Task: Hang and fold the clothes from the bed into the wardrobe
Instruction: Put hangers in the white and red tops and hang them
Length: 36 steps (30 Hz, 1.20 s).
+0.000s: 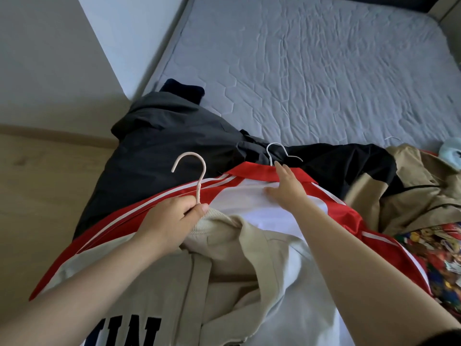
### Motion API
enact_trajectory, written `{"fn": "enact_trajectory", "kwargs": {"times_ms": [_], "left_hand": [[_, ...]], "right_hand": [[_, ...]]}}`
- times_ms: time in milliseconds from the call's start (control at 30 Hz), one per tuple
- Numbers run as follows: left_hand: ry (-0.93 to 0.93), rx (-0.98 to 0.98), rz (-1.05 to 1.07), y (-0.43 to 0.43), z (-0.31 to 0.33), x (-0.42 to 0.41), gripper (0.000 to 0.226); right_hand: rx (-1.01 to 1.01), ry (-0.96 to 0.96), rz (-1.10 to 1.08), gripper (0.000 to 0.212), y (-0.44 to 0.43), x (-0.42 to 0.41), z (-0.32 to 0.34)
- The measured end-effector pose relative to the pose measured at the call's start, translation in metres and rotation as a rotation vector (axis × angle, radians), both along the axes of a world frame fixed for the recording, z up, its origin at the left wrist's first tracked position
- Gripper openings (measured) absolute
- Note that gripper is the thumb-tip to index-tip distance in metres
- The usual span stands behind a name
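Note:
My left hand [172,218] grips the neck of a pale pink hanger [197,171], whose hook points up and left. The hanger sits inside the collar of a beige sweatshirt [224,265] with black letters. That sweatshirt lies on a red and white jacket [264,211] with white stripes. My right hand [287,188] rests flat, fingers straight, on the jacket's white lining near its red collar. Just beyond its fingertips lies a white hanger [277,149] on a black garment [341,158].
A dark grey jacket [162,136] is heaped at the bed's left edge. A tan coat [411,196] and a colourful printed fabric [434,253] lie at the right. The grey mattress [324,66] stretches beyond. Wooden floor [37,183] and a white wall [50,58] are at the left.

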<state>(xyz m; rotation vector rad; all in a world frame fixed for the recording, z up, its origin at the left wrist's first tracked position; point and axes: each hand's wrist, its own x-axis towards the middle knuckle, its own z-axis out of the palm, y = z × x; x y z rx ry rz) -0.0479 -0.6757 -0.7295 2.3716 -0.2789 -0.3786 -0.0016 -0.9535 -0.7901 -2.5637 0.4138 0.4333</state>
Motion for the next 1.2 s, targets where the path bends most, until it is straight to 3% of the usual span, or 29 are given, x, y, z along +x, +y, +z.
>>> {"fn": "enact_trajectory", "kwargs": {"times_ms": [100,167,333,433,600,767,1000,1200], "left_hand": [[-0.006,-0.022,-0.007,0.000,-0.004,0.003,0.047],[-0.007,-0.024,-0.005,-0.001,-0.008,0.004,0.046],[0.005,-0.014,-0.012,-0.002,-0.004,0.000,0.046],[0.007,-0.002,-0.009,-0.001,0.008,-0.003,0.046],[-0.015,-0.011,0.052,-0.002,0.062,-0.011,0.046],[-0.046,-0.004,0.080,0.008,0.124,-0.029,0.045],[0.034,-0.161,0.155,0.035,0.208,-0.066,0.041],[-0.064,-0.002,0.198,0.063,0.315,-0.104,0.039]], "right_hand": [[-0.095,0.134,0.018,0.091,-0.003,0.012,-0.008],[-0.172,0.166,0.008,0.078,-0.004,0.013,-0.011],[-0.037,-0.112,-0.092,0.030,0.000,-0.002,0.010],[0.049,-0.222,-0.131,0.015,0.005,-0.017,0.039],[0.218,-0.251,-0.167,0.007,0.010,-0.043,0.099],[0.346,-0.303,-0.152,0.013,0.025,-0.068,0.172],[0.366,-0.415,-0.141,0.011,0.041,-0.091,0.283],[0.378,-0.424,-0.113,0.010,0.070,-0.121,0.384]]}}
